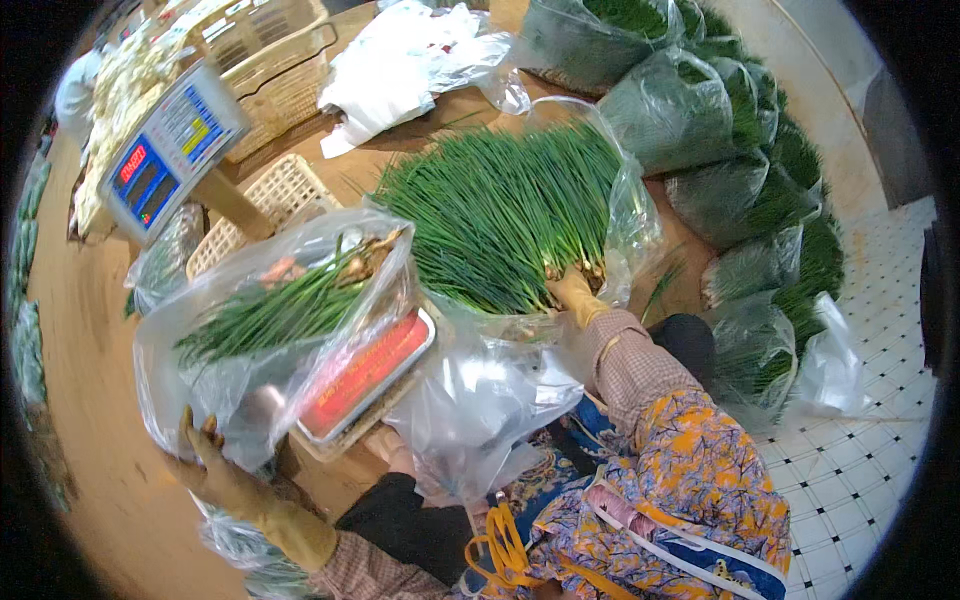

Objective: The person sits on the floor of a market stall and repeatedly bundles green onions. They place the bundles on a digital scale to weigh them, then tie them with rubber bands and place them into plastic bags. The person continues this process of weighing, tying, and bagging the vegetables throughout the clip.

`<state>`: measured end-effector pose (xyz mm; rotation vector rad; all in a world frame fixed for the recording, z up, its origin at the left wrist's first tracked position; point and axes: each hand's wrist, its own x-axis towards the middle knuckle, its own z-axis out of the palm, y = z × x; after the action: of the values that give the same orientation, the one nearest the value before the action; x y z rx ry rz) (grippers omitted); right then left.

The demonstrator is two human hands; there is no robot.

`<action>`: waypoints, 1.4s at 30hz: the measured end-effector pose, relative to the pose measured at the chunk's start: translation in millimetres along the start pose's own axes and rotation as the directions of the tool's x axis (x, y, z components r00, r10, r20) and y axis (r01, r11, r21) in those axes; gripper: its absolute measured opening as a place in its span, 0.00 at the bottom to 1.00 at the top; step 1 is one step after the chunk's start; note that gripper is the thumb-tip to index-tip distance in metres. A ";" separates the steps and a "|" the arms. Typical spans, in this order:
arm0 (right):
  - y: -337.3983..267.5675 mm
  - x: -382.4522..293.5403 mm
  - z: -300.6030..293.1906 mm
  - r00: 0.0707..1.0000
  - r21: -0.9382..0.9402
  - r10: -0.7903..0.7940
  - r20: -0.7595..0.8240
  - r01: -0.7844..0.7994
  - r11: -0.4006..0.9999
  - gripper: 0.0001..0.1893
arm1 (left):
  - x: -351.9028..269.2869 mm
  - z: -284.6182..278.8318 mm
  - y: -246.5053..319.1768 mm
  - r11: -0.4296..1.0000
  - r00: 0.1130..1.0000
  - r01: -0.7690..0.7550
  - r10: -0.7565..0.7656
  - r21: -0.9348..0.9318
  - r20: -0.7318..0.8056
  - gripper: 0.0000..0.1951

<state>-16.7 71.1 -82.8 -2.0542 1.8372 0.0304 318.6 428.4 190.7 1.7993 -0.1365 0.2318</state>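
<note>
My right hand (pixel 576 294), in a yellow rubber glove, is closed around the root ends of thin green onions (pixel 502 210) at the near edge of a large pile. The pile lies in an opened clear plastic bag (pixel 637 202). Also gloved, my left hand (pixel 221 472) is raised with its fingers apart, by the lower left edge of another clear bag (pixel 247 390). Inside that bag rests a smaller bunch of green onions (pixel 300 300), roots towards the upper right. Bag and bunch lie over the red-topped platform (pixel 367 375) of a digital scale.
The scale's display (pixel 176 150) stands on a post at left, before a plastic basket (pixel 277 187). White plastic bags (pixel 420 67) lie at the back. Several bagged green bundles (pixel 675 105) line the right side. A crumpled clear bag (pixel 480 405) covers my lap.
</note>
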 end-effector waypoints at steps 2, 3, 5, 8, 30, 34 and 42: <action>2.1 4.2 14.6 0.977 0.055 0.176 0.123 -0.184 0.981 0.35 | -1.9 -4.9 -7.2 0.998 1.000 0.006 -0.005 0.068 -0.013 0.18; -9.5 4.6 16.3 0.979 0.035 0.163 0.125 -0.168 0.985 0.36 | -0.1 -11.6 -11.9 0.991 1.000 -0.005 0.005 0.131 0.001 0.16; -19.2 13.2 9.9 0.978 0.013 0.169 0.124 -0.172 0.985 0.37 | -9.0 3.1 -9.4 0.995 0.999 -0.035 0.039 0.095 -0.033 0.14; -46.4 12.1 -13.3 0.925 -0.179 0.234 0.300 -0.186 0.966 0.40 | -13.0 16.5 -13.6 0.989 0.999 0.022 -0.026 0.143 0.027 0.13; 1.2 0.5 -5.5 0.819 0.018 0.055 0.571 -0.080 0.997 0.37 | -16.6 41.6 -10.2 0.984 0.980 0.000 -0.036 0.176 0.197 0.14; -25.8 -10.9 -17.8 0.910 0.162 0.158 0.384 -0.235 0.959 0.36 | -12.2 32.9 -13.6 0.990 0.995 0.008 -0.022 0.140 0.097 0.15; -24.7 -5.7 -3.3 0.948 0.006 -0.094 0.303 0.097 0.995 0.30 | -6.8 22.3 -9.2 0.992 0.999 0.031 -0.035 0.119 0.031 0.16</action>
<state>5.5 77.3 -71.7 -2.0121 1.5525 0.3107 315.8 408.8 175.3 1.9226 -0.1190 0.1898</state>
